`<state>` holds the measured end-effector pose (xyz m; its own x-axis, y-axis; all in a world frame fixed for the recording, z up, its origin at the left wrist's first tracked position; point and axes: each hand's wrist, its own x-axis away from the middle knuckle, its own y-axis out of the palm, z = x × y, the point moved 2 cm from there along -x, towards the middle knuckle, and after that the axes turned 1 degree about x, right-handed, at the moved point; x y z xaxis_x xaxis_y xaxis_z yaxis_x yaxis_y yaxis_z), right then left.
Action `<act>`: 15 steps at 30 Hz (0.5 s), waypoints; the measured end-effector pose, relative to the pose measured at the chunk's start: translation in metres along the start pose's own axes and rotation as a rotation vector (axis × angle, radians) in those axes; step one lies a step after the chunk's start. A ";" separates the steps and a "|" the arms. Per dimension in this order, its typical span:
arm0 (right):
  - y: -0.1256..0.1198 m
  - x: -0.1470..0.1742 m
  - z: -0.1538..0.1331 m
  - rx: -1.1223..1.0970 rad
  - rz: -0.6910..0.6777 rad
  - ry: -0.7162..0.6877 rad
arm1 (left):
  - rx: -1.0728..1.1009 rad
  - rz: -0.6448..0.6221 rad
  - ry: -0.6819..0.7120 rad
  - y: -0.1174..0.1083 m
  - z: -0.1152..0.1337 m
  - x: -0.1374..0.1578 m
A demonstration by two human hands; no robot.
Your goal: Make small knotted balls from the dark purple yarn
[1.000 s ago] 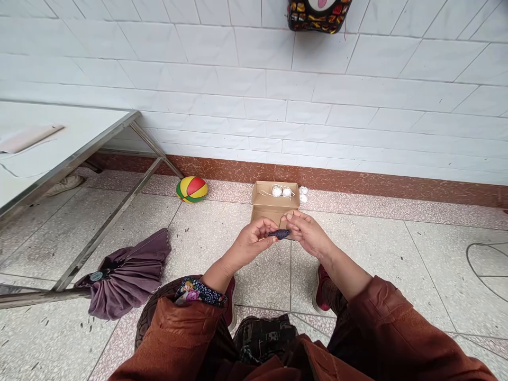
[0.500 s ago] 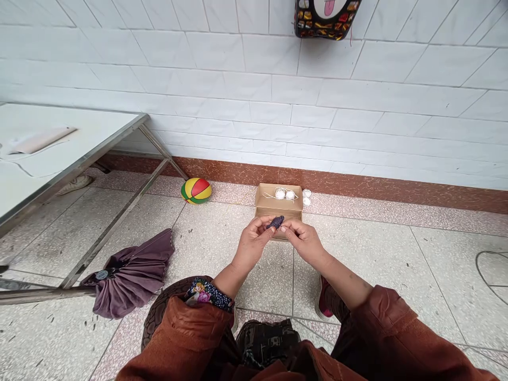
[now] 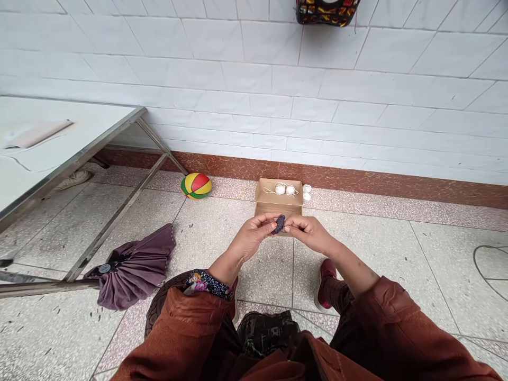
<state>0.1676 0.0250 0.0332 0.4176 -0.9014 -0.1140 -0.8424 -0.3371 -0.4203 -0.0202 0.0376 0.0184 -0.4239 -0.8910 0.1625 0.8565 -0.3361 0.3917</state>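
A small dark purple piece, knitted or crocheted by its look, is pinched between the thumb and fingers of my left hand. My right hand is closed at the right edge of this piece, fingertips pinched together; whether they grip its edge or a thread is too small to tell. Below and beyond both hands, an open cardboard box stands on the floor. Two white balls of yarn with loose strands lie in its far part. More white balls sit just right of the box.
To the left stands a metal-framed table with a pinkish flat item on top. A colourful ball rests by the wall. A folded purple umbrella lies on the floor. A black basket hangs above; a cable lies at right.
The dark purple piece has turned more upright in my left hand. My right hand has shifted slightly right. The whole view has tipped a little downward.
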 end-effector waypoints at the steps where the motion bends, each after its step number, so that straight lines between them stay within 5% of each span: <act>1: -0.002 0.000 0.000 -0.033 -0.024 0.007 | -0.001 -0.028 -0.010 0.001 0.001 0.001; 8: -0.006 0.001 -0.003 -0.280 -0.149 0.061 | 0.016 -0.218 -0.013 0.009 0.007 0.007; 15: 0.013 -0.003 0.008 -0.474 -0.065 0.228 | 0.152 -0.128 0.024 0.008 0.006 0.005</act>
<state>0.1579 0.0255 0.0211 0.4341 -0.8929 0.1194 -0.9007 -0.4326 0.0393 -0.0169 0.0325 0.0279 -0.5177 -0.8516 0.0817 0.7409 -0.3985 0.5407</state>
